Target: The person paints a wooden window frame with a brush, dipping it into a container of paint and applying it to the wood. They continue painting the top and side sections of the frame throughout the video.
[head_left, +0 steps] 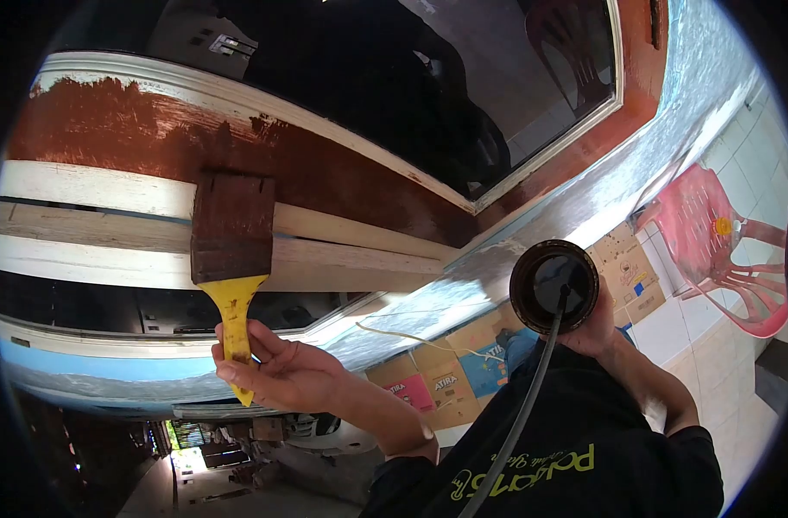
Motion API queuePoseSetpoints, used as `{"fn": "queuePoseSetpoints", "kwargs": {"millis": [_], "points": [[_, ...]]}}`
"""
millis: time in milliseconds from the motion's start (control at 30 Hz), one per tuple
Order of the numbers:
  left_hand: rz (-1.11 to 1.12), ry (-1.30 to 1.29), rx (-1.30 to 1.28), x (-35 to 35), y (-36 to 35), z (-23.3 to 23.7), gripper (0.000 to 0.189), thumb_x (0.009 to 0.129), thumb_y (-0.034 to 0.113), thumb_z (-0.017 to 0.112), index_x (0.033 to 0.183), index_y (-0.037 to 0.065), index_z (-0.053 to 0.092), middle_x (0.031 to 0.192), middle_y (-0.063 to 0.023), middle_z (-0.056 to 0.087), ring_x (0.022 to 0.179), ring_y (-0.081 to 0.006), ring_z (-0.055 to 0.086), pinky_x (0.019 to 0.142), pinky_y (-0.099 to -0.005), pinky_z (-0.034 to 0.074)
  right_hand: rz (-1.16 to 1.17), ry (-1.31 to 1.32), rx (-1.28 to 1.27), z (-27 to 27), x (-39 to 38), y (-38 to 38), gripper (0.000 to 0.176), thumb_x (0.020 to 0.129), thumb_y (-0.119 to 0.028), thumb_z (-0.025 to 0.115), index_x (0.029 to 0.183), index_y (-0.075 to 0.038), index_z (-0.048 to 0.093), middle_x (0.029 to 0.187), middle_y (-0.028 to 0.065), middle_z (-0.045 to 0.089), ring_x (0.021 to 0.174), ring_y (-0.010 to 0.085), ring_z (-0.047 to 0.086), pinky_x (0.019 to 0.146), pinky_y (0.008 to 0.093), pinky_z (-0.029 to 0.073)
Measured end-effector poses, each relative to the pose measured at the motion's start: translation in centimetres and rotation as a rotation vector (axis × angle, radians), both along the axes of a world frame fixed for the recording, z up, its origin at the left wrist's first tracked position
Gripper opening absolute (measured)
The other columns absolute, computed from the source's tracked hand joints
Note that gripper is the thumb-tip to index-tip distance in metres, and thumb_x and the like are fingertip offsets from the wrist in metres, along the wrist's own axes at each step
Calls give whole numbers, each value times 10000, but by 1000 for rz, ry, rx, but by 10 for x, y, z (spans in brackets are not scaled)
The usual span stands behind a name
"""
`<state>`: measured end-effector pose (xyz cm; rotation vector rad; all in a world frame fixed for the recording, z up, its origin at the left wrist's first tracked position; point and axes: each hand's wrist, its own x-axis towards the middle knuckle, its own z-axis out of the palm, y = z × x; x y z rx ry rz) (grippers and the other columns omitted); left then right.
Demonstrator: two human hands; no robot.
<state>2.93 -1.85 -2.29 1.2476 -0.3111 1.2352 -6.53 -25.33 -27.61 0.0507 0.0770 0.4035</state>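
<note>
My left hand pinches the yellow handle of a wide paintbrush, thumb on the near side and fingers behind. Its bristles are coated dark brown, and their tips lie at the lower edge of the brown-painted part of a wooden window frame. At the left, the brown coat has a ragged upper edge against pale wood. My right hand is wrapped around the side of a round paint can, its fingers mostly hidden. Dark, shiny liquid shows inside the can.
A grey cable runs up over my black shirt to the can's mouth. Flattened cardboard covers part of the floor along the wall. A pink plastic chair stands at the right on tiles. Dark window glass lies above the frame.
</note>
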Motion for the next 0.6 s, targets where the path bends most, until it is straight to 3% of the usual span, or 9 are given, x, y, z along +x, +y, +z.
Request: {"fn": "queuePoseSetpoints", "kwargs": {"millis": [200,300,600], "points": [[-37,-48,-23,-2,5,2,473,938,311,540,1180,-84,443,1154,-209,519,1093,-223,584,917,-262,524,5,-11,-4,1,2,1,713,882,-599,310,1371,-85,386,1357,167,433,1208,369,465,958,580,408],[40,-6,-4,0,-4,4,501,966,362,458,1161,-100,446,1153,-202,528,1036,-232,594,874,-258,549,15,-7,-1,-4,1,1,711,886,-597,301,1375,-86,380,1356,172,431,1207,367,467,953,570,417],[19,34,36,-3,-2,-5,510,954,372,485,1162,-92,455,1156,-199,525,1083,-234,580,917,-278,527,6,-10,30,-5,1,3,737,878,-622,295,1381,-89,365,1367,180,414,1211,364,464,951,563,423]]}}
